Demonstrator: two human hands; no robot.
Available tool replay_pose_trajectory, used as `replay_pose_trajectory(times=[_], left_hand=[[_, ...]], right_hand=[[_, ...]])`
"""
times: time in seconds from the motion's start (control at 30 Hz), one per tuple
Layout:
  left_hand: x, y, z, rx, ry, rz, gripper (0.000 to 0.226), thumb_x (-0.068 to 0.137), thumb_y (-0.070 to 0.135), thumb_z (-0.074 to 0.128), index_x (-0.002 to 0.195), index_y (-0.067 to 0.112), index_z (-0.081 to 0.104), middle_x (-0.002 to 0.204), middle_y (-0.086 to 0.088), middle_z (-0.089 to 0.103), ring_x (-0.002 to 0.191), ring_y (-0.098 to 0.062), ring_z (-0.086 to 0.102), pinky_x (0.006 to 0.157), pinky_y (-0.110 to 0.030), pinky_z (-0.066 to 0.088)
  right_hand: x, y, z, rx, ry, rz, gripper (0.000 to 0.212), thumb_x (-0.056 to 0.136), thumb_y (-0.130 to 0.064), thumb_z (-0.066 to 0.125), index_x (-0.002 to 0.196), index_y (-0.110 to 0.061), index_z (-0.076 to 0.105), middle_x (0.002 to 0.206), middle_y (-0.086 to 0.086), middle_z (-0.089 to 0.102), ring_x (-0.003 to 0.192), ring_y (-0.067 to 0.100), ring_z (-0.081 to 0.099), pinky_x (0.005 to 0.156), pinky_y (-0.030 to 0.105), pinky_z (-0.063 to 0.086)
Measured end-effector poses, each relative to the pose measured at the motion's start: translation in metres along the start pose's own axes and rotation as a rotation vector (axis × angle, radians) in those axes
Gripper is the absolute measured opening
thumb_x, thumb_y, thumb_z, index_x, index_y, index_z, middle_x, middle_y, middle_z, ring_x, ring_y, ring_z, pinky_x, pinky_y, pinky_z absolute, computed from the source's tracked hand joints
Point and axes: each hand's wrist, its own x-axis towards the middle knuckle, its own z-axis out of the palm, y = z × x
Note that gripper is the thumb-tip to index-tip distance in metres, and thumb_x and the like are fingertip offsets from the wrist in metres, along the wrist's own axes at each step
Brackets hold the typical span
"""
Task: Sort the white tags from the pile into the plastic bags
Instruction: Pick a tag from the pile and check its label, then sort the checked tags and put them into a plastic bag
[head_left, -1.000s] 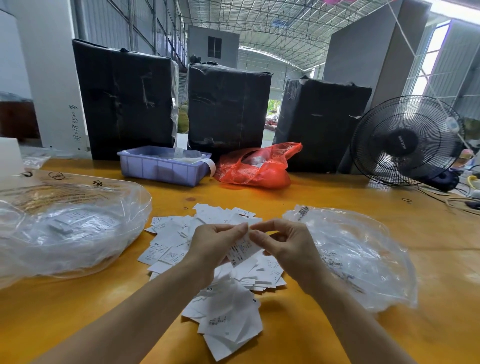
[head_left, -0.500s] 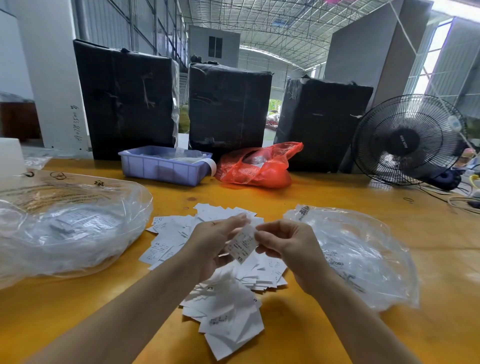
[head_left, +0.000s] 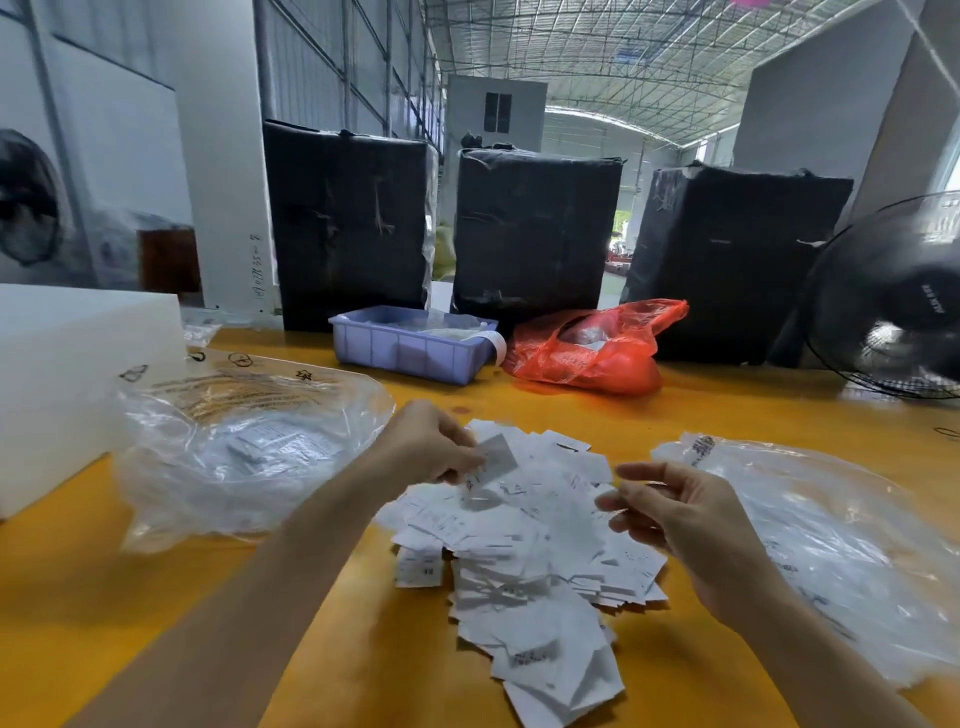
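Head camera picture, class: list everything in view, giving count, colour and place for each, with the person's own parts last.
table: one, yellow, underneath everything
white tags: one pile, centre
held tag: one, white, above the pile
plastic bags: two, clear, either side of the pile
tray: one, lilac, behind the pile
red bag: one, right of the tray
wrapped bales: three, black, at the back
fan: one, black, far right
foam block: one, white, far left
left hand: pinches the held tag
right hand: fingers loose, holds nothing
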Motion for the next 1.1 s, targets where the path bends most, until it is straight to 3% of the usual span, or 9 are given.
replay_pose_trajectory(times=[0.17,0.3,0.4,0.5,0.67,0.77,0.87,1.0,1.1], left_hand=[[0.010,-0.033,-0.087,0.238,0.547,-0.085,0.013,0.088,0.005,0.061,0.096,0.001,0.071,0.096,-0.017,0.068,0.083,-0.025,0.060,0.072,-0.035,0.048],[0.005,-0.055,-0.114,0.572,0.740,-0.210,0.021,0.089,-0.006,0.049,0.106,-0.009,0.059,0.102,-0.028,0.062,0.087,-0.037,0.055,0.069,-0.040,0.041],[0.007,-0.054,-0.102,0.734,0.694,-0.323,0.029,0.088,-0.008,0.046,0.116,-0.009,0.054,0.109,-0.030,0.057,0.100,-0.042,0.054,0.071,-0.041,0.041],[0.009,-0.038,-0.082,0.841,0.654,-0.308,0.038,0.089,0.004,0.053,0.126,-0.003,0.051,0.126,-0.025,0.044,0.116,-0.039,0.044,0.088,-0.042,0.044],[0.013,-0.016,-0.026,0.761,0.598,0.201,0.034,0.089,0.016,0.058,0.123,0.009,0.058,0.121,-0.017,0.052,0.111,-0.033,0.047,0.092,-0.040,0.043],[0.006,-0.011,0.022,0.633,0.377,0.478,0.033,0.088,0.015,0.061,0.121,0.011,0.061,0.125,-0.009,0.057,0.118,-0.025,0.048,0.100,-0.030,0.036],[-0.001,-0.013,0.061,0.575,0.197,0.589,0.029,0.089,0.018,0.060,0.118,0.016,0.062,0.124,-0.003,0.058,0.120,-0.020,0.047,0.100,-0.026,0.034],[-0.007,-0.015,0.080,0.437,0.072,0.630,0.024,0.088,0.013,0.060,0.111,0.014,0.067,0.110,0.000,0.067,0.099,-0.012,0.059,0.084,-0.015,0.041],[-0.010,-0.013,0.082,0.292,-0.016,0.583,0.016,0.087,0.016,0.064,0.102,0.014,0.071,0.096,0.003,0.071,0.086,-0.007,0.063,0.075,-0.012,0.047]], right_hand=[[0.002,0.001,-0.001,-0.074,0.037,-0.061,0.012,0.089,-0.002,0.059,0.096,-0.011,0.064,0.074,0.004,0.074,0.061,0.016,0.068,0.058,0.023,0.049],[0.005,0.003,-0.005,-0.127,0.077,-0.098,0.012,0.089,0.001,0.058,0.094,-0.008,0.064,0.074,0.006,0.073,0.063,0.016,0.068,0.057,0.021,0.051],[0.009,0.013,-0.008,-0.451,0.091,-0.177,0.015,0.088,0.003,0.058,0.095,-0.008,0.066,0.086,0.006,0.072,0.076,0.015,0.067,0.068,0.021,0.051],[0.013,0.021,-0.008,-0.746,-0.056,-0.158,0.028,0.088,-0.009,0.063,0.115,-0.015,0.065,0.109,-0.001,0.066,0.100,0.011,0.060,0.086,0.019,0.045],[0.016,0.035,-0.003,-0.930,-0.282,-0.299,0.047,0.089,-0.029,0.064,0.133,-0.034,0.049,0.141,-0.017,0.044,0.131,0.003,0.036,0.105,0.017,0.026],[0.017,0.045,0.001,-0.951,-0.388,-0.412,0.045,0.092,-0.022,0.058,0.134,-0.035,0.049,0.142,-0.022,0.042,0.135,0.000,0.025,0.109,0.017,0.018],[0.021,0.047,-0.002,-0.991,-0.379,-0.530,0.029,0.091,-0.023,0.060,0.119,-0.025,0.064,0.130,-0.015,0.057,0.126,0.001,0.035,0.101,0.003,0.018],[0.023,0.044,-0.004,-1.091,-0.321,-0.606,0.021,0.093,-0.020,0.056,0.107,-0.021,0.071,0.115,-0.009,0.067,0.112,0.013,0.048,0.095,0.024,0.040],[0.024,0.043,-0.007,-1.090,-0.287,-0.563,0.020,0.093,-0.013,0.051,0.100,-0.017,0.069,0.107,-0.005,0.067,0.106,0.014,0.050,0.088,0.024,0.041]])
